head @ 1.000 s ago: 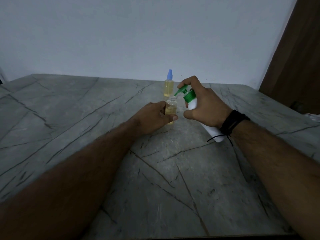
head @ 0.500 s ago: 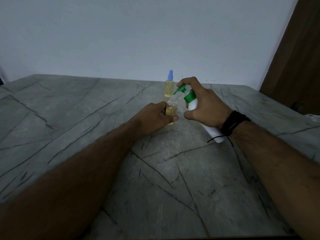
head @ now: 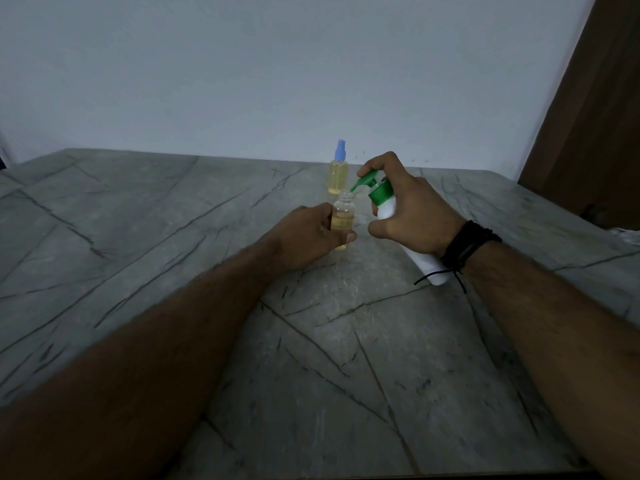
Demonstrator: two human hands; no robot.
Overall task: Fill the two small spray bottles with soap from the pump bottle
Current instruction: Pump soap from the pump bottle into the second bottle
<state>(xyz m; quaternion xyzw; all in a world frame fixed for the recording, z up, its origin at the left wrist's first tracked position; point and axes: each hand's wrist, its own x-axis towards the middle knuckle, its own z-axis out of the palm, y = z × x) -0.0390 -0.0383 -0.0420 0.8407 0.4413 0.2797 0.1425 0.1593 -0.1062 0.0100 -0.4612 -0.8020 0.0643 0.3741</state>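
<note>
Left hand (head: pixel 304 237): grips the open small bottle (head: pixel 343 220), upright on the table (head: pixel 138 220).
Right hand (head: pixel 412 209): holds the tilted pump bottle (head: pixel 388 206), finger on its green pump.
Capped bottle (head: pixel 338 174): stands behind.
Writing: none readable.

Single head-worn view, forward and down, close over the grey marble table (head: pixel 242 358).

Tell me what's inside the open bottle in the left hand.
The open bottle holds yellowish liquid to about its shoulder; the left hand hides its lower left side.
</note>
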